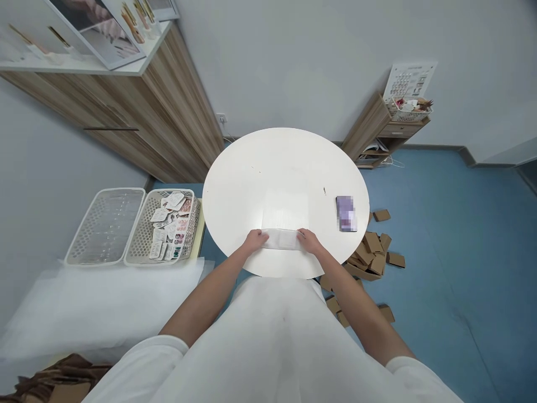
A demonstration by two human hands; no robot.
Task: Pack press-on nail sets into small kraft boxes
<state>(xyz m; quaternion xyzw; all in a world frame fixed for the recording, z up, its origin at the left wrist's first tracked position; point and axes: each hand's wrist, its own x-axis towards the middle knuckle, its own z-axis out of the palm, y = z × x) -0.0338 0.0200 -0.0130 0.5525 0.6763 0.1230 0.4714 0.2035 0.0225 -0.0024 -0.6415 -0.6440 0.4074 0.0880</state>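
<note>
A flat white wrapped bundle [282, 239] lies near the front edge of the round white table [235, 179]. My left hand [255, 241] is closed on its left end, and at its right end my right hand [309, 241] grips it in the same way. From the bundle's far side a thin, see-through white wrapping sheet [286, 204] stretches flat over the tabletop. What lies inside the folded layers is hidden. To the right of my right hand a purple phone-sized item [346, 214], blurred out, rests on the table.
To the left, a white basket [195, 221] holds several carded packs beside a second white basket [104, 193]. White sheeting [104, 305] lies below them. Small cardboard boxes [371, 252] are heaped on the floor at right. Wooden cabinets [176, 101] stand behind.
</note>
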